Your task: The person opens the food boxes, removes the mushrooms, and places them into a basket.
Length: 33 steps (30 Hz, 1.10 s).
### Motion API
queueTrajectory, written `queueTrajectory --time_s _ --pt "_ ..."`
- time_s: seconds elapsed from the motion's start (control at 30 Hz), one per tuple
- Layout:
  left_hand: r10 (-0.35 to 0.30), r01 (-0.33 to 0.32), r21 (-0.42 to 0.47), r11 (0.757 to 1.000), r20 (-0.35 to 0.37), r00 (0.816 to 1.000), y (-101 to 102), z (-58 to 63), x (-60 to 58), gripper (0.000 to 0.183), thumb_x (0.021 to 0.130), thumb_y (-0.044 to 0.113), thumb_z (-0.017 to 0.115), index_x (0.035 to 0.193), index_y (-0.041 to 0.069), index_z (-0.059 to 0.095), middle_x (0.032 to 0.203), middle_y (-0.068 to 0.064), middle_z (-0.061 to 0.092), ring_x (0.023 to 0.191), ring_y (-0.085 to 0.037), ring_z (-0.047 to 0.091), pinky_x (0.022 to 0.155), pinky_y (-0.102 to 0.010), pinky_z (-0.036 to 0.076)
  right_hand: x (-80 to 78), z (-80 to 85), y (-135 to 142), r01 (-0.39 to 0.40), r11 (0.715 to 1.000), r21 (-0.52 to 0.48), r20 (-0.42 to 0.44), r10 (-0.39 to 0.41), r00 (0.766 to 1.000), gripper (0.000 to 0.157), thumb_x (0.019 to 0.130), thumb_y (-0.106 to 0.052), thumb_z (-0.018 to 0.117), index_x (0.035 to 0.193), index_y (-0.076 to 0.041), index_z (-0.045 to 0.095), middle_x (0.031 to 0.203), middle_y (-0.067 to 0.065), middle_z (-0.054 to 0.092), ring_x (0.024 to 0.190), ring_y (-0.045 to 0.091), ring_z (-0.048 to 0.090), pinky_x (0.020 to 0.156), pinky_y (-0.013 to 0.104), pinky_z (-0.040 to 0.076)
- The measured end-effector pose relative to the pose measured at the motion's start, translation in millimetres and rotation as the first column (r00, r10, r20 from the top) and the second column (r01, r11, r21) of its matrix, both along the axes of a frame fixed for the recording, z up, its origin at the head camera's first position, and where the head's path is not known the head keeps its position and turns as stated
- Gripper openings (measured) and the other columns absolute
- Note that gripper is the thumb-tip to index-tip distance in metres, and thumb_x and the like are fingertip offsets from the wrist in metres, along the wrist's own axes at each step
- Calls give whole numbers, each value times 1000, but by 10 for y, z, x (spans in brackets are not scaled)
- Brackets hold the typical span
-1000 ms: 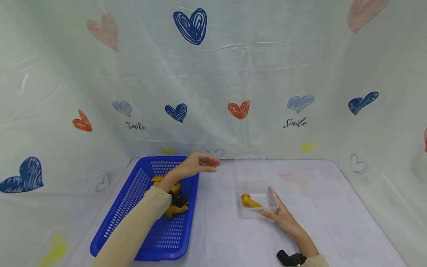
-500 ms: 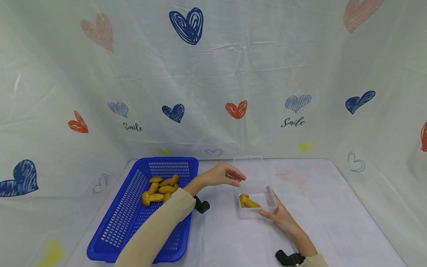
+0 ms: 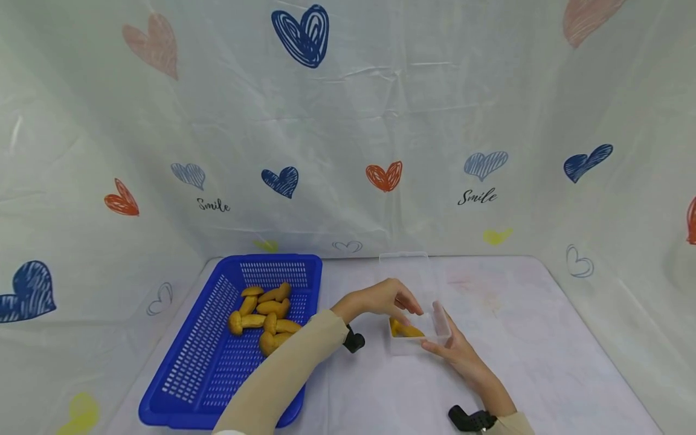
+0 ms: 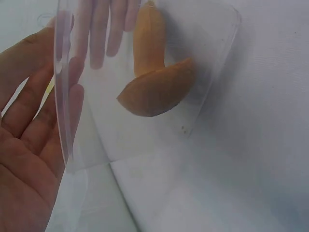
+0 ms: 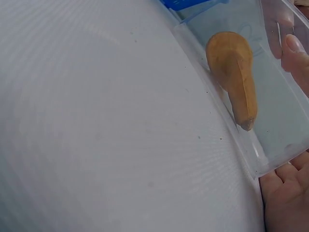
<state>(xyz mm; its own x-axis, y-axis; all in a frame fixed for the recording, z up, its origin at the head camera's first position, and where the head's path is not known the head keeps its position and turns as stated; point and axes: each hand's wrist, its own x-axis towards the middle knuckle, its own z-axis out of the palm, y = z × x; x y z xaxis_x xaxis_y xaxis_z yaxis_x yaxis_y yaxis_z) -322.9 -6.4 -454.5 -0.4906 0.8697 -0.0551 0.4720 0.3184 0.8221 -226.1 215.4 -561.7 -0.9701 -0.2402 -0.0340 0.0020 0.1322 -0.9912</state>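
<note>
A clear plastic box [image 3: 406, 346] stands on the table, its hinged lid [image 3: 403, 269] folded back behind it. Inside lies one yellow-brown mushroom [image 5: 236, 79], also visible through the plastic in the left wrist view, where the mushroom [image 4: 157, 92] shows its cap and stem. My right hand [image 3: 462, 356] holds the box at its right front corner, thumb at the front and fingers along the side. Over the box's left side reaches my left hand [image 3: 386, 299], fingers relaxed and bent down, partly covering the mushroom. The left wrist view shows the left hand [image 4: 29, 130] beside the plastic wall, holding nothing.
A blue perforated basket [image 3: 179, 374] sits at the left of the table, with several similar mushrooms [image 3: 274, 308] in it. My left forearm crosses its right front part. A white sheet printed with hearts [image 3: 337, 121] hangs behind and at both sides.
My left hand has travelled right from above the basket to the box, lowering toward the mushroom inside. The right hand keeps its place on the box.
</note>
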Motion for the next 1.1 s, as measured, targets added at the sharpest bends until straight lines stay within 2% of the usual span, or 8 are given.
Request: queueTrajectory --time_s 0.13,0.3,0.47,0.63,0.73,0.9,1.1 --pt "-16 17 -57 998 6 1000 94 -59 -13 30 79 -1 82 108 -2 75 110 -5 74 98 -3 65 93 -19 49 0 -1 2 -4 1000 -7 2 4 1000 100 92 -15 74 162 -21 3 167 9 -8 149 36 -15 109 74 -3" --pt "-30 29 -113 993 -14 999 171 -100 2 28 79 -1 83 105 2 77 106 -2 74 97 -5 65 92 -17 49 8 -15 -1 -13 1000 -19 9 13 1000 100 92 -15 73 162 -21 3 166 9 -8 149 37 -15 109 74 -2" --pt "-33 13 -198 980 -100 994 226 -140 34 26 77 2 85 102 6 78 99 7 74 94 -2 66 87 -15 49 10 -24 -5 -23 999 -40 0 23 1000 100 92 -13 73 162 -18 2 166 9 -10 149 35 -15 112 70 1" --pt "-36 -39 -284 958 -253 967 266 -187 75 22 77 8 87 96 14 81 93 16 72 88 3 64 80 -13 48 17 -21 2 -25 999 -42 4 25 1000 100 92 -13 73 162 -20 2 166 9 -11 148 37 -14 113 68 5" --pt "-38 -72 -328 942 -318 947 291 -208 96 20 77 12 88 95 20 81 91 18 71 84 5 61 78 -15 47 20 -17 7 -23 999 -43 3 23 1000 100 91 -13 73 162 -21 3 166 10 -11 148 38 -13 114 68 7" --pt "-45 -102 -381 919 -357 933 325 -208 120 22 77 13 88 96 24 81 90 18 70 84 5 60 80 -18 47 14 -12 14 -15 999 -30 -11 15 1000 101 91 -13 74 162 -20 2 166 10 -10 149 36 -14 113 69 2" --pt "-65 -108 -407 907 -388 919 337 -253 105 27 77 11 88 98 28 81 91 19 70 85 6 59 79 -19 47 7 -19 17 -17 999 -36 -10 17 1000 101 91 -12 74 162 -19 2 166 11 -11 148 35 -15 114 68 3"
